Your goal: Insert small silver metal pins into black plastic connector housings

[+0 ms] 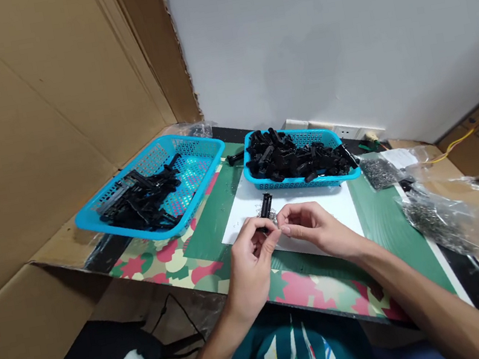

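My left hand [248, 253] and my right hand [314, 229] meet over a white sheet of paper [337, 217]. Thumb and forefinger are pinched on each hand, and the fingertips nearly touch. Whatever is between them is too small to make out. A slim black plastic part [266, 204] extends behind my left forefinger, its lower end partly covered by that hand. Whether my left hand grips this part, I cannot tell. Close behind the fingertips is a small heap of shiny metal pieces [272, 215], mostly hidden by my hands.
A blue basket [304, 183] heaped with black parts stands behind my hands. Another blue basket [200, 204], partly filled, sits to the left. Clear bags of small metal pieces [434, 220] lie at right. Cardboard [49, 113] walls the left side; a power strip [346, 132] lies behind.
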The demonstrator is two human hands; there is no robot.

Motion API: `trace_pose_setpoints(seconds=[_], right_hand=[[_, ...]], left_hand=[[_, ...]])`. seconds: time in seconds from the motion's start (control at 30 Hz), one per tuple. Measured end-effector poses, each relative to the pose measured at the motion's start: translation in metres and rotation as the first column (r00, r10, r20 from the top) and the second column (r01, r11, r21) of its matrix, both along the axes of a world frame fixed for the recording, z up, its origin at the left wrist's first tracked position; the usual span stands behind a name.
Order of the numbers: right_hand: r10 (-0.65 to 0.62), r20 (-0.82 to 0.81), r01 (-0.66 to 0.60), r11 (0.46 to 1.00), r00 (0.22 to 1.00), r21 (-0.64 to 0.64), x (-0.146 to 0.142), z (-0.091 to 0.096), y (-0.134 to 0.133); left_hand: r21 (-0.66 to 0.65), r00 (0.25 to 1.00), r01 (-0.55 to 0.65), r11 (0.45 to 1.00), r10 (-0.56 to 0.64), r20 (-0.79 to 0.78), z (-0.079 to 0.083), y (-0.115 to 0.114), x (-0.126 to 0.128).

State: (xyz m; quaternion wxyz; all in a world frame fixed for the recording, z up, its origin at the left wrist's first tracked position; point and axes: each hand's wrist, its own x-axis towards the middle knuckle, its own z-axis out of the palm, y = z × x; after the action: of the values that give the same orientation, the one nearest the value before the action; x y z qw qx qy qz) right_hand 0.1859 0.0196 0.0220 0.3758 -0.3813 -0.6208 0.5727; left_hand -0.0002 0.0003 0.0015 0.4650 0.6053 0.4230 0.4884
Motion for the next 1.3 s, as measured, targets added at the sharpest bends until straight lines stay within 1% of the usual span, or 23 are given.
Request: trace_pose_setpoints(seconds=[0.1, 0.17, 0.27, 0.4, 0.53, 0.67, 0.93, 1.03, 1.1, 1.13, 1.2, 1.3], right_hand=[[-0.031, 0.049, 0.029, 0.999, 0.998, 0.039, 0.001, 0.003, -0.002], [-0.071, 0.127, 0.057, 0.992, 0.989, 0.109, 0.002, 0.006, -0.006], [-0.142, 0.213, 0.090, 0.968, 0.967, 0.234, 0.003, 0.011, -0.011], [-0.187, 0.249, 0.091, 0.931, 0.950, 0.353, 0.003, 0.010, -0.014], [-0.232, 0.251, 0.100, 0.889, 0.940, 0.447, 0.005, 0.007, -0.015], [-0.236, 0.241, 0.095, 0.870, 0.941, 0.483, 0.007, 0.007, -0.015], [-0.203, 0.233, 0.070, 0.876, 0.951, 0.477, 0.008, 0.009, -0.015], [-0.221, 0.213, 0.085, 0.858, 0.952, 0.507, 0.010, 0.008, -0.015], [-0.266, 0.190, 0.121, 0.825, 0.945, 0.552, 0.011, 0.006, -0.017], [-0.295, 0.178, 0.141, 0.800, 0.939, 0.583, 0.011, 0.004, -0.017], [-0.355, 0.147, 0.176, 0.732, 0.923, 0.659, 0.010, 0.002, -0.019], [-0.411, 0.086, 0.208, 0.617, 0.907, 0.759, 0.006, -0.002, -0.021]], left_hand=[[-0.020, 1.000, 0.001, 1.000, -0.001, 0.010, 0.001, 0.000, -0.001], [-0.034, 1.000, -0.002, 0.999, 0.003, 0.009, 0.002, 0.001, -0.001], [-0.038, 1.000, -0.003, 0.999, 0.002, -0.006, 0.002, 0.001, -0.001], [-0.053, 0.999, 0.018, 0.998, -0.019, -0.026, 0.000, 0.001, -0.001], [-0.051, 0.999, 0.029, 0.998, -0.030, -0.033, -0.001, 0.001, -0.001], [-0.041, 0.998, 0.037, 0.998, -0.038, -0.040, -0.001, 0.001, -0.001], [-0.040, 0.995, 0.063, 0.997, -0.066, -0.079, 0.001, 0.002, -0.002], [-0.041, 0.992, 0.083, 0.996, -0.087, -0.090, 0.003, 0.001, -0.003], [-0.045, 0.991, 0.096, 0.994, -0.099, -0.086, 0.004, -0.001, -0.004], [-0.049, 0.992, 0.095, 0.994, -0.099, -0.080, 0.004, -0.001, -0.005], [-0.063, 0.996, 0.078, 0.995, -0.081, -0.046, 0.002, -0.003, -0.004], [-0.074, 0.996, 0.050, 0.996, -0.045, 0.072, -0.002, -0.004, -0.003]])
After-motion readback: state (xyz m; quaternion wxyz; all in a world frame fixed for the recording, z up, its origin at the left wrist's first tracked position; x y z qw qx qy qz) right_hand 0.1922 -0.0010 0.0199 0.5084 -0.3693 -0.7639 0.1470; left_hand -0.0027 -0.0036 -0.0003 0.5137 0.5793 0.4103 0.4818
